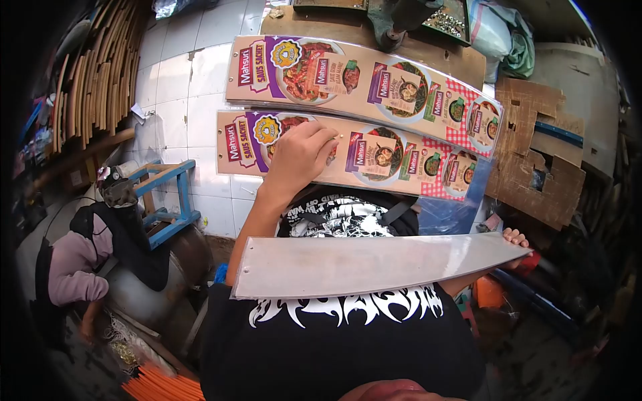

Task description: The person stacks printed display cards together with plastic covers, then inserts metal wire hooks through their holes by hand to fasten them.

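My left hand (302,155) rests over the nearer printed strip (234,142), its fingers curled and drawn together near a small light-coloured bit on the surface; what they pinch, if anything, is too small to make out. Just beyond lies a second printed strip (364,77) with the same food pictures. At the right, my right hand (516,246) has its fingers wrapped over the narrow end of a long greyish-white strip (361,266). This strip lies across the front of my body, with small holes at its wide left end.
A metal machine part (399,23) and a tray of small metal pieces (445,20) stand at the top. Cut cardboard (535,154) is on the right. At left are a blue frame (167,194) and another person (77,264) bending down.
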{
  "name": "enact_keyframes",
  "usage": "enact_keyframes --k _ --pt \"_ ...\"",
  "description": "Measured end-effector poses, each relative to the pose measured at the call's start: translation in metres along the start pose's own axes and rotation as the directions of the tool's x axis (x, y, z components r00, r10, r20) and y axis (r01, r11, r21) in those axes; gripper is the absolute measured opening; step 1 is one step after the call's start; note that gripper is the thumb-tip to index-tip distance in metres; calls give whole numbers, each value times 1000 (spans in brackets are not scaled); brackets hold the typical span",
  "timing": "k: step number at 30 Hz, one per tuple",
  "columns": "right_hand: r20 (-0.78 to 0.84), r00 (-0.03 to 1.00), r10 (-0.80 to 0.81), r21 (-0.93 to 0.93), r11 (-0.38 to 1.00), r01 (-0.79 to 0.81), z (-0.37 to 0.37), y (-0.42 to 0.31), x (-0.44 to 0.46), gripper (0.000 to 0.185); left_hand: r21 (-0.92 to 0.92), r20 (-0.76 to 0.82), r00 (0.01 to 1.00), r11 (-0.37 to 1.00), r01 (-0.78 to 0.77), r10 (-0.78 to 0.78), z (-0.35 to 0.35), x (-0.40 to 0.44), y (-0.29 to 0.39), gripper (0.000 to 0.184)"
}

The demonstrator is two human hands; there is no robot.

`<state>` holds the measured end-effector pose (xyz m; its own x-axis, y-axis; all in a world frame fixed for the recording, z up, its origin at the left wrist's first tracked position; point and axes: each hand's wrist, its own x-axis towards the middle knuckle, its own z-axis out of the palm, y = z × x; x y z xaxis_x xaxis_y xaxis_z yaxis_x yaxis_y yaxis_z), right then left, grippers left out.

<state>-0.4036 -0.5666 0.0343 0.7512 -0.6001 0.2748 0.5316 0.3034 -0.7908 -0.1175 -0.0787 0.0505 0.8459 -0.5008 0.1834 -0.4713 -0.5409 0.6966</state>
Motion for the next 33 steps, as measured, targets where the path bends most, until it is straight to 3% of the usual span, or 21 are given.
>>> enact_keyframes --k 3,6,10,12,15,16,21,31,33 --pt "9 999 -38 -1 999 38 -12 -1 -8 51 68 16 999 997 -44 43 16 9 3 14" --pt "173 985 22 61 998 -33 -25 -6 -8 53 175 50 993 978 -114 107 29 12 -2 8" --pt "207 977 47 35 998 -55 -43 -10 -12 52 164 38 987 974 -159 155 31 13 -7 9" --pt "226 972 66 21 997 -73 -51 -10 -11 52 82 -15 998 995 -53 54 25 11 -6 9" --pt "257 958 129 23 990 -139 -63 -14 -11 52 136 -43 997 989 -58 64 12 -3 0 9" --pt "187 973 138 50 987 -150 -62 -14 -13 52 138 -37 997 989 -56 62 11 -7 4 9" --pt "186 975 124 46 990 -134 -63 -11 -10 51 175 89 992 979 -108 93 16 -24 1 10" --pt "215 975 59 78 994 -78 -45 -9 -3 51 275 89 964 924 -264 249 19 -26 -4 13" --pt "137 990 16 85 996 -28 -39 -4 -5 52 346 141 947 881 -321 289 20 -27 -4 13"
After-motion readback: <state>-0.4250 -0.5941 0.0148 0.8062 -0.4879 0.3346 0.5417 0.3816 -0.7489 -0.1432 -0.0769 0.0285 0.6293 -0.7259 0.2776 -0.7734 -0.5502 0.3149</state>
